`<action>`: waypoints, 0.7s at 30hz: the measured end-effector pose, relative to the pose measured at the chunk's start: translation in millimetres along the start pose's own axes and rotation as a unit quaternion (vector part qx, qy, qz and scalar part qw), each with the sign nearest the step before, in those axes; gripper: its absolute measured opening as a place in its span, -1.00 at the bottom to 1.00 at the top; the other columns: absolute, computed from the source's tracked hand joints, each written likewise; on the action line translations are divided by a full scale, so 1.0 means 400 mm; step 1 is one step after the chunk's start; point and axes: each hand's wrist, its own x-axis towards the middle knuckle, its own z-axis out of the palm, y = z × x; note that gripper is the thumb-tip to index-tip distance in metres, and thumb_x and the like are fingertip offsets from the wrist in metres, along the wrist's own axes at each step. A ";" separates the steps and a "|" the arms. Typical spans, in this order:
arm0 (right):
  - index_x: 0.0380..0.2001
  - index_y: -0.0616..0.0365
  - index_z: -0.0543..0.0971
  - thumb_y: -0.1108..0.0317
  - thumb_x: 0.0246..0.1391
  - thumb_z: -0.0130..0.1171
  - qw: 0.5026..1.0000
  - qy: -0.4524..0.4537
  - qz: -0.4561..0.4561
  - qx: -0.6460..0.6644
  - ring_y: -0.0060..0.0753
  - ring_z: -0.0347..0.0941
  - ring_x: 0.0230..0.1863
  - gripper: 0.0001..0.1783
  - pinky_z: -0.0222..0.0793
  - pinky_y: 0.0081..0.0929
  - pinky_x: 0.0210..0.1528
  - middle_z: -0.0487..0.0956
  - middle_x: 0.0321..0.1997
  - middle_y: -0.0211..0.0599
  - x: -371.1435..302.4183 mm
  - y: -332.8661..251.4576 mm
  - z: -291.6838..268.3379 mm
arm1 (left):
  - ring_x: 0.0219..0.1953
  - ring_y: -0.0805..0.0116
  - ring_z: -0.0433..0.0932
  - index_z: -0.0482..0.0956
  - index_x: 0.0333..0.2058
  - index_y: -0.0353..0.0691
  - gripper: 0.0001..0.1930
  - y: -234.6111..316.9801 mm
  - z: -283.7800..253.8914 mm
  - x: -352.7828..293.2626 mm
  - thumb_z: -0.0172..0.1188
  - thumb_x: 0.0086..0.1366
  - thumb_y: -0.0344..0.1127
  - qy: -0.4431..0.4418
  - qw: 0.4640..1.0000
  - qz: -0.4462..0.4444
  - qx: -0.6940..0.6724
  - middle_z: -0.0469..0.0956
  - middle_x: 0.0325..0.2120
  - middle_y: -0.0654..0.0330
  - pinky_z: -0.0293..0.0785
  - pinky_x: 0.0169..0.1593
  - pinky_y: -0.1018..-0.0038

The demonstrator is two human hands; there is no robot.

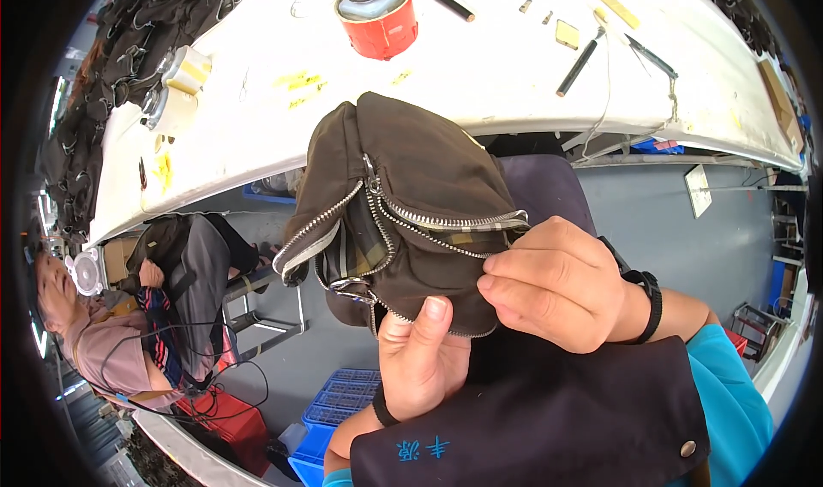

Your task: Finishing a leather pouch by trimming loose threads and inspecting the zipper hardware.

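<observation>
Grip state: both hands are clamped on a dark brown zippered pouch bag [411,204], held in the air between the person's chest and the table edge. The left hand [420,358] supports the lower edge from below, thumb pressed up against the bottom seam. The right hand [553,285] pinches the right side of the bag just under the silver zipper track [454,223], fingers curled together on the fabric.

Handling judgement — the bag is soft fabric, light, and collapses where it is not supported; it creases under the fingers. The zippers stand partly open, showing a plaid lining [356,251], and a metal ring [347,285] hangs at the front. Firm points for holding appear to be the seams and zipper tape; the loose panels would slip and fold.

Further out, the white table [514,75] carries a red can with a metal top [377,15], two rolls of tape [176,88], a black pen [579,63] and small tweezers [650,57]. Dark bags are piled [146,24] at its far left. Below left — another person [111,333] sits beside a blue crate [343,401].
</observation>
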 end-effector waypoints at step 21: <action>-0.39 0.22 0.47 0.65 -0.16 0.19 0.940 -0.008 0.202 0.275 -0.25 0.42 -0.44 -0.79 0.37 -0.43 -0.42 0.48 -0.42 -0.22 0.026 -0.029 -0.041 | 0.21 0.20 0.31 0.18 0.24 -0.25 -0.53 -0.002 0.000 0.004 -0.04 0.41 -0.27 0.011 1.000 -0.005 0.002 0.33 0.18 0.10 0.23 0.27 0.25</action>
